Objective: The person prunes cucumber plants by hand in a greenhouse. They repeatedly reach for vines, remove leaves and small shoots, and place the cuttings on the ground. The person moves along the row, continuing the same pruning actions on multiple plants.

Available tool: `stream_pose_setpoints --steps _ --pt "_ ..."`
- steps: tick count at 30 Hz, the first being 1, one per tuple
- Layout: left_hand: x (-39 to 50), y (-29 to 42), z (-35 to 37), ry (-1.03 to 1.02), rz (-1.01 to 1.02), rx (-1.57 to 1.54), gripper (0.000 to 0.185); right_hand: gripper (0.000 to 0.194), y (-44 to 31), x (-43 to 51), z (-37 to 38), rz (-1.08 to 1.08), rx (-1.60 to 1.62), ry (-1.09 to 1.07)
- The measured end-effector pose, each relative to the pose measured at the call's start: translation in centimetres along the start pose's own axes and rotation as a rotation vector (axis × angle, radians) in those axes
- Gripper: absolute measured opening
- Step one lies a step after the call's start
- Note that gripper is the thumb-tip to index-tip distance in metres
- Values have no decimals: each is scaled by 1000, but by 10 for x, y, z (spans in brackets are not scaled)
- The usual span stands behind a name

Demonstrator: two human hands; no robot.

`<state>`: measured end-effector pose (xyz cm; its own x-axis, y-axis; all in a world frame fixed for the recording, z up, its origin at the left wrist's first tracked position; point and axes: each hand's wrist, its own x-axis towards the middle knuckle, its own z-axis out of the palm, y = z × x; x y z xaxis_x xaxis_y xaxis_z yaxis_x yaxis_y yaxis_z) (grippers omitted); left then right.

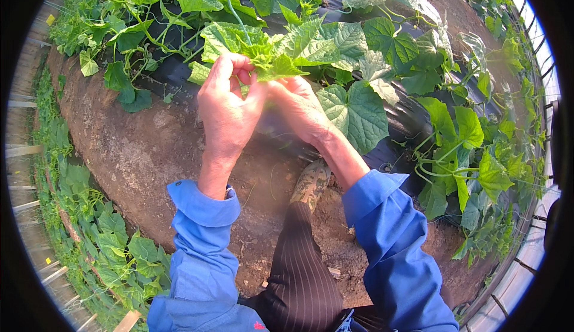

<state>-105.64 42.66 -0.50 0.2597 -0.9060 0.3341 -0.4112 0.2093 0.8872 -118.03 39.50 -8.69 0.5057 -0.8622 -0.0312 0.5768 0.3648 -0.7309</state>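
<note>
Both hands meet at the leafy growing tip (264,60) of a vine that looks like cucumber. My left hand (231,103) pinches at the tip's left side, thumb and fingers drawn together beside the young leaves. From below and to the right, my right hand (300,107) grips the same vine, its fingertips partly covered by the leaves. A pale green string (234,9) runs down from the top of the view into the tip, just above my left fingers. How the string lies around the stem is hidden. Broad leaves (352,110) spread beside my right hand.
Black plastic mulch film (179,74) covers the bed under the vines. Bare soil (134,152) lies along the path, where my camouflage-patterned shoe (311,184) stands. More vines (453,161) grow at right, and another planted row (112,238) runs along the left.
</note>
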Motion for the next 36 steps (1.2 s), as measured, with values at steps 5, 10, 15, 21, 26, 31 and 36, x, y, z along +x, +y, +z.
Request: stream_pose_setpoints --steps 5,10,15,21,26,31,36 --pt "-1 -5 4 54 70 162 25 32 0 -1 0 -15 -16 6" --pt "1 -13 2 73 109 187 24 34 -1 2 0 -46 -32 7" --pt "11 -11 -14 15 175 313 20 35 -9 -2 -4 3 -33 29" --pt "18 3 -66 -109 114 714 30 38 -16 -6 -12 3 -34 -11" --pt "31 9 -138 182 246 788 26 34 -15 -2 -22 24 -79 24" --pt "41 21 -194 239 324 1369 14 31 -11 2 -28 -27 -41 84" --pt "3 12 -120 -80 307 844 29 27 -6 8 -19 -81 -48 79"
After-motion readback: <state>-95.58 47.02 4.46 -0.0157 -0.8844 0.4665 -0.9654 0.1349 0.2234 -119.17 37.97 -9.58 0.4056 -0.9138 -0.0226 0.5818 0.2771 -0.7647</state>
